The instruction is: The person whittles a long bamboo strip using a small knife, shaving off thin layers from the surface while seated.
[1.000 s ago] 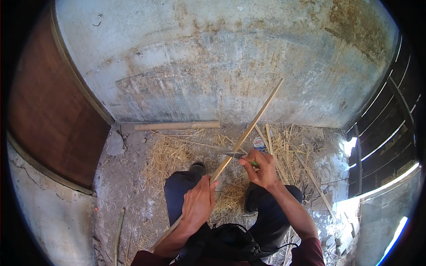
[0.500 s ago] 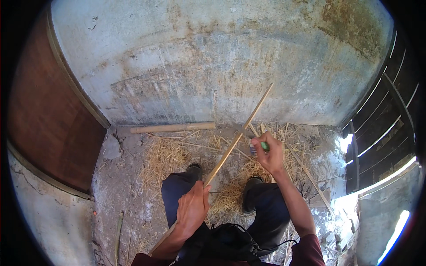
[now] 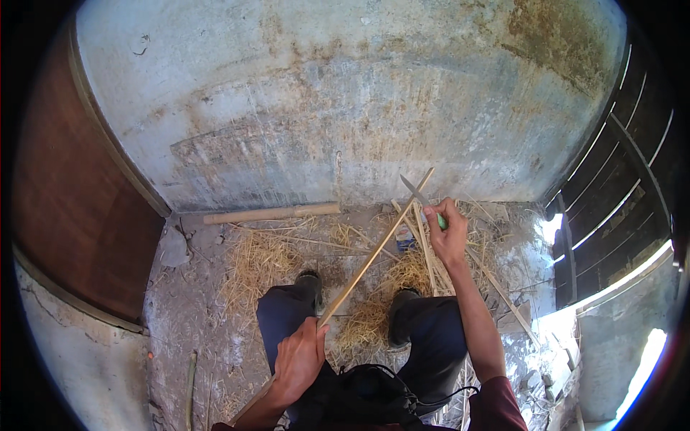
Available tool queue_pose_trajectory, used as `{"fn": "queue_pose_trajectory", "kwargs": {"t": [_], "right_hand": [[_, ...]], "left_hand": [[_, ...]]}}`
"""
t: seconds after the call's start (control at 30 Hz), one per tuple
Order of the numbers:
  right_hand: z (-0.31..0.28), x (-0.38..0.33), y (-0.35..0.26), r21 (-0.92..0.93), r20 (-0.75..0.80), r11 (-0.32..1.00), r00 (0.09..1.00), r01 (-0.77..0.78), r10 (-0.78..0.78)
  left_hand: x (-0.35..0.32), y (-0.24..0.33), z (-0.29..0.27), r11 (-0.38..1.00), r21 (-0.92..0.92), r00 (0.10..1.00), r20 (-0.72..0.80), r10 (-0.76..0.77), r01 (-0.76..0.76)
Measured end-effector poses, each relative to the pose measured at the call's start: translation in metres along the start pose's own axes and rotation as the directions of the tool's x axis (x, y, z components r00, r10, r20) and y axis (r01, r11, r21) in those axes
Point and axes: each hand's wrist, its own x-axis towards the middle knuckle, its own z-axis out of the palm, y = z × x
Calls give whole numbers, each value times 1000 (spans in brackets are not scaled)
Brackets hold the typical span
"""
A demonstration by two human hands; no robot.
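Observation:
My left hand [image 3: 298,359] is wrapped round the near part of a long, thin bamboo strip [image 3: 372,253], which slants up and away to the right. Its near end runs back along my left forearm. In my right hand [image 3: 449,233] is a knife [image 3: 412,187] with a green handle, mostly covered by my fingers. The blade points up and left and crosses the strip close to its far tip. Whether the edge touches the strip I cannot tell.
Straw-like shavings [image 3: 262,269] lie round my feet, with several pale strips [image 3: 429,251] below my right hand. A thick bamboo pole [image 3: 273,213] rests along the foot of the stained wall [image 3: 345,108]. A brown panel [image 3: 83,187] stands left, dark slats [image 3: 618,194] right.
My right hand has moved the knife away from me, from around the strip's middle to close to its far tip. The strip's far end has come lower, and my left hand slightly nearer.

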Motion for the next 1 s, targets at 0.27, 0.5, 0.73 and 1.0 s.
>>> {"fn": "queue_pose_trajectory", "kwargs": {"t": [0.27,0.5,0.73,1.0], "right_hand": [[-5,4,35,454,48,772,878,-444,476],[7,-16,-28,545,195,713,893,-442,405],[10,-54,-31,243,119,961,979,132,-165],[11,-53,-39,311,121,916,945,254,-304]], "left_hand": [[-5,-13,-6,997,-72,998,70,5,0],[33,-49,-1,738,-619,919,395,-4,269],[53,-15,-28,501,-706,797,602,50,501],[66,-14,-19,456,-724,762,633,139,518]]}}
